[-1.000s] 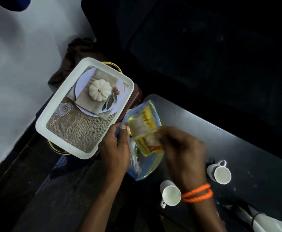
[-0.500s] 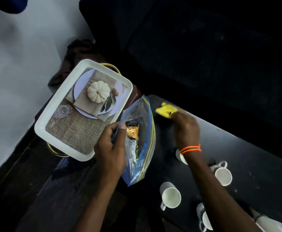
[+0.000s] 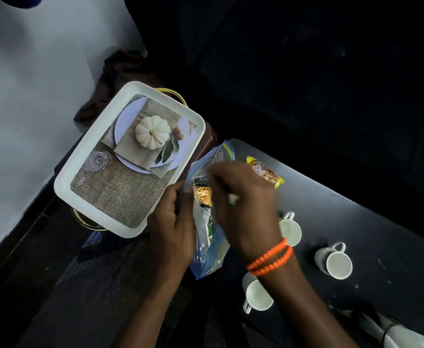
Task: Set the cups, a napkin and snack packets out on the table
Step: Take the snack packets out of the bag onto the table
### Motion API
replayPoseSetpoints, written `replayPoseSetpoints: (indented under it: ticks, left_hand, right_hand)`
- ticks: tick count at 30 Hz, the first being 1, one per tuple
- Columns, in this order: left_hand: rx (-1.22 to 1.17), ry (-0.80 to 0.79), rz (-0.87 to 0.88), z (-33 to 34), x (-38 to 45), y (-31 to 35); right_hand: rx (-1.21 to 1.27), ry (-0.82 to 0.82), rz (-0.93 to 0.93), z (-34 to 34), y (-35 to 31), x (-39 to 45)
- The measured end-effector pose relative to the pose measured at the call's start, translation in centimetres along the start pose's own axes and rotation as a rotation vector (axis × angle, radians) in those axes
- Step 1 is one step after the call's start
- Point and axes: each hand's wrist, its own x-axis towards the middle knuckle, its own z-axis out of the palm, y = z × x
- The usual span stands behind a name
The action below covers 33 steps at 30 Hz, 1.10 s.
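- While our left hand (image 3: pixel 172 231) grips the near edge of the clear blue-trimmed zip-top plastic bag (image 3: pixel 209 252) at the centre of the frame, holding its mouth apart, a gold foil snack packet (image 3: pixel 204 194) and a green-and-white packet (image 3: pixel 209 226) show inside it, so we judge the snack step only partly done.
- Our right hand (image 3: pixel 243 204), with an orange beaded bracelet (image 3: pixel 270 257) on the wrist, sits over the bag's mouth with its fingers curled toward the opening; it is blurred, and we cannot tell whether it has closed on a packet or is empty.
- One yellow-ended snack packet (image 3: pixel 265 172) lies flat on the dark matte table (image 3: pixel 381 222), just above and right of the bag, apart from both hands; that one reads as set out.
- Three small white ceramic handled cups (image 3: pixel 336 262) stand upright on the table right of and below the bag, one partly hidden behind our right wrist, so the cups look placed.
- At the lower right corner a white rolled bundle (image 3: pixel 404 335) lies on the table; it may be the napkin, but we cannot tell.
- Left of the bag, in the centre left of the frame, a white rectangular tray with a printed pumpkin picture (image 3: pixel 62 187) holds nothing loose that we can see.
- What is left, in our judgement: the packets in the bag go to the table.
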Motion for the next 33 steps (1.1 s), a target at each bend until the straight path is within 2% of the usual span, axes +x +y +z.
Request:
replayPoseSetpoints:
  ticks: [2,4,5,8,11,12,15,19,22,25,26,28,31,33]
  left_hand:
    - [0.056,0.07,0.043,0.2,-0.5,0.5]
    - [0.088,0.133,0.062,0.3,-1.0,0.8]
    - [0.09,0.148,0.062,0.3,-1.2,0.9]
    - [0.1,0.143,0.042,0.2,-1.4,0.7]
    - [0.08,0.147,-0.006,-0.2,-1.2,0.1]
    - [0.074,0.156,-0.018,-0.4,-1.0,0.0]
    - [0.06,0.173,-0.005,-1.5,-0.5,-0.4]
    - [-0.009,0.155,-0.025,-2.5,-0.1,-1.1]
    - [-0.003,0.161,-0.054,-2.7,0.1,-1.0]
    - [-0.018,0.16,-0.054,-2.7,0.2,-0.9]
    - [-0.037,0.156,-0.051,-2.7,0.1,-0.9]
    - [-0.08,0.15,-0.042,-2.4,-0.2,-0.8]
    - [-0.128,0.128,-0.064,-1.9,-0.6,-0.9]
    - [-0.16,0.111,-0.083,-1.6,-0.8,-1.0]
  right_hand:
    - [-0.179,-0.454,0.206,2.8,0.2,1.4]
    - [-0.275,-0.736,0.377,5.6,1.1,1.3]
    - [-0.279,-0.793,0.395,6.5,1.6,0.9]
    - [-0.284,-0.785,0.442,8.1,2.7,-1.2]
    - [-0.257,-0.911,0.525,7.6,2.3,-2.3]
    - [-0.236,-0.847,0.524,6.7,1.6,-2.1]
    - [-0.201,-0.474,0.36,1.6,-2.5,-1.7]
    - [0.095,-0.218,0.281,-6.4,-6.3,-2.4]
    - [0.104,0.091,0.219,-9.8,-4.0,-1.8]
    - [-0.018,0.362,0.249,-8.0,1.5,-1.1]
    - [-0.062,0.393,0.29,-6.4,4.0,-1.1]
    - [-0.202,0.333,0.34,-2.3,8.8,-1.8]
    - [-0.493,0.014,0.28,3.5,13.2,-4.8]
    - [-0.592,-0.19,0.234,5.9,14.2,-7.3]
